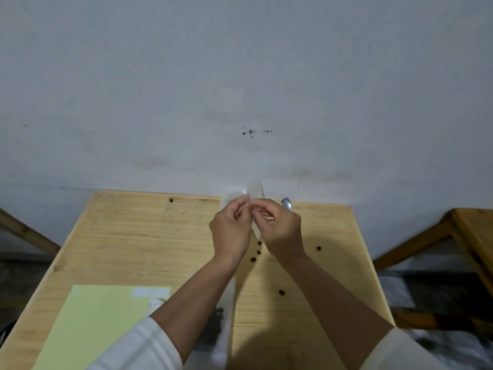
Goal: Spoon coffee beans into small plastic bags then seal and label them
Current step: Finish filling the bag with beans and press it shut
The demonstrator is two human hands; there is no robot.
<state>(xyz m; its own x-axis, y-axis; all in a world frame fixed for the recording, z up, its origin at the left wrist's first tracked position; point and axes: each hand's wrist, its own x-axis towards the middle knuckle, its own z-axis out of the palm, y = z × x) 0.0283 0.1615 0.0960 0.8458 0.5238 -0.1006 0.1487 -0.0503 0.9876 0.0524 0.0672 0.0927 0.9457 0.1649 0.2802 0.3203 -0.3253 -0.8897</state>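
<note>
The left hand point(231, 227) and the right hand point(277, 228) meet above the far half of the wooden table point(128, 236), thumbs and forefingers of both pinched on a small clear plastic bag point(254, 193). The bag stands up between the fingertips, its top rising past them toward 12 o'clock against the grey wall point(240, 89); a strip of it hangs down between the two palms. It looks empty, though the plastic is too blurred to be sure. The right hand also grips a metal spoon point(286, 203), whose bowl pokes out at 1 o'clock from the knuckles; nothing can be seen in the bowl.

Loose coffee beans point(258, 252) lie scattered on the tabletop just below the hands at 6 o'clock, with single ones farther off at 4 and 5 o'clock. Under the left forearm, at 7 o'clock, a larger clear bag point(214, 324) lies on the table with a dark mass of beans inside. Beyond it at 8 o'clock rests a pale green sheet point(93, 321) carrying white labels point(150, 292) near its upper right corner.
</note>
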